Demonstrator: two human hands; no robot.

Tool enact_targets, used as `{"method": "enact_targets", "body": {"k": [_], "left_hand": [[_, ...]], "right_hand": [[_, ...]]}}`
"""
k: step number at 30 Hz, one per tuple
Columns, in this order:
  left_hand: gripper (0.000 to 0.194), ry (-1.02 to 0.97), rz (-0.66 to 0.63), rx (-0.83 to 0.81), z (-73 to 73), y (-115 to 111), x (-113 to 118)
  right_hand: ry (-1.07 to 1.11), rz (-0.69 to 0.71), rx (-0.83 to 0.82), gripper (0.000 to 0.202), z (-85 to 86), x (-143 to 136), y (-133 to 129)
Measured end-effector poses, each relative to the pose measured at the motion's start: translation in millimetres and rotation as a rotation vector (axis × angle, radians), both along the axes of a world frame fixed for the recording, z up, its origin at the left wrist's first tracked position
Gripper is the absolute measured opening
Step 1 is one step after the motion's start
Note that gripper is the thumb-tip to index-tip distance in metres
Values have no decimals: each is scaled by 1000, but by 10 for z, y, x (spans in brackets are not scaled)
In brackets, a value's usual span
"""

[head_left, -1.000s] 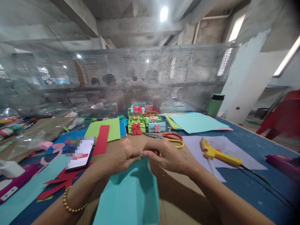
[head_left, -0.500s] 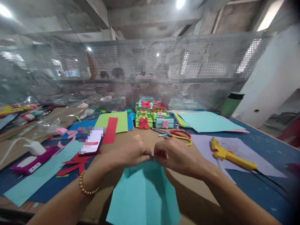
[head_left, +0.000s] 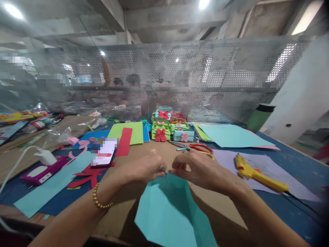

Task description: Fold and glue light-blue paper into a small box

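Observation:
A turquoise sheet of folded paper [head_left: 172, 209] hangs toward me over the brown board, its creases visible and its sides bent up. My left hand [head_left: 150, 166] is closed on the paper's far edge, thumb and fingers pinched together. Close beside it, my right hand [head_left: 196, 168] pinches the same edge with thumb and index finger, the other fingers curled. Just beyond my right hand lie scissors [head_left: 202, 148] with red and yellow handles, partly hidden by that hand. Small paper baskets with bows [head_left: 161, 133] are stacked straight ahead.
To the right, a yellow glue gun [head_left: 259, 175] rests on lilac paper [head_left: 277, 163]. A phone [head_left: 105, 152], red paper strips [head_left: 88, 176] and a purple power strip [head_left: 45, 171] lie left. A green bottle [head_left: 259, 118] stands at the back right, near light blue sheets [head_left: 236, 135].
The turquoise paper has turned and swung to the right, showing more of its inner side. My right hand's fingers have loosened a little along the edge. The view has shifted slightly left.

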State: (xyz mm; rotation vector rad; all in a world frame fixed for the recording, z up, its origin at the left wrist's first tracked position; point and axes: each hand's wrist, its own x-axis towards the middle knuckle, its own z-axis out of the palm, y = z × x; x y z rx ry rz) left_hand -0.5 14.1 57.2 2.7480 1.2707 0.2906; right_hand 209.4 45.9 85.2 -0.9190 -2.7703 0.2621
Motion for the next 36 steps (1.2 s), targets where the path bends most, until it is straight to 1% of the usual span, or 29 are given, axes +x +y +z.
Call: {"method": "enact_targets", "body": {"k": [2,5,7,9,10,12,14,16,17,19,21,23,26,28,30,33,36], "left_hand": [[34,17,-21,-3,-27,-34,49],[31,51,-7,-40,-54,-89,128],[29,40,26,-88,-47,-117,158],[26,-16,59,-165,-16,-122,146],[26,-66,75,-214,6,-111,119],[32,-227,90,-300,58,-64,30],[43,-470,80,-354,110,3,-89],[48,-705,64,-402,151,64,-203],[47,-781,47,-433,165,85,-248],[43,-849,15,-492,180,101,-302],[39,-863,-18,-521,176,90,-303],[46,-853,-21,-516,158,64,-265],[53,-784,-3,-423,133,29,-187],[49,-743,-15,-357,125,20,-154],[41,-720,-33,-320,122,25,-144],[32,-708,-40,-311,116,44,-147],[30,-695,-28,-318,95,58,-144]], "right_hand": [[-18,-10,66,16,-32,-48,-49],[-80,9,155,23,-115,-109,-104],[-112,28,150,21,-165,-123,-109],[-107,29,141,18,-191,-111,-82],[-88,28,140,17,-192,-97,-55],[-17,38,124,17,-178,-58,23],[87,62,69,17,-153,-11,123],[216,96,-6,17,-131,38,225],[280,115,-36,16,-124,61,270],[395,144,-68,15,-119,101,340],[467,155,-63,16,-125,122,377],[498,149,-43,19,-139,121,385],[508,129,8,21,-157,91,374],[506,125,29,21,-163,72,367],[495,130,36,20,-165,60,366],[477,138,36,17,-176,53,369],[471,120,63,18,-205,46,371]]}}
